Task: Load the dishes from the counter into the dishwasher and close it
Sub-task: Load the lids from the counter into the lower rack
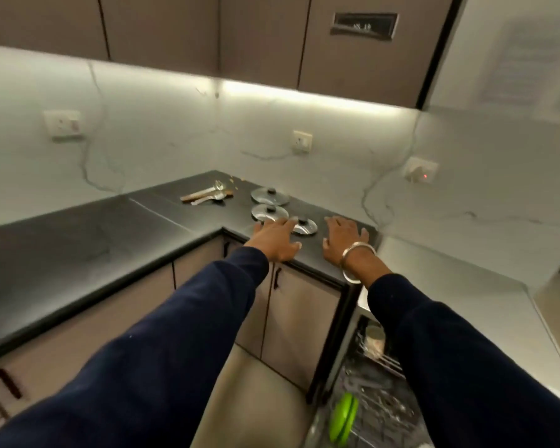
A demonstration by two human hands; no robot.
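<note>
Three round steel lids with black knobs lie on the black counter (78,240): a far lid (270,194), a middle lid (268,212) and a near lid (304,227). My left hand (277,239) lies flat with fingers spread, its fingertips reaching the middle and near lids. My right hand (343,237), with a metal bangle on the wrist, rests flat on the counter to the right of the near lid, holding nothing. Several utensils (207,195) lie further back. The open dishwasher (372,392) sits at the lower right, with a green item (344,421) in its rack.
Beige cabinet doors with dark handles run under the counter. A white marble wall with sockets stands behind, and upper cabinets hang overhead. A pale counter (466,286) extends to the right above the dishwasher.
</note>
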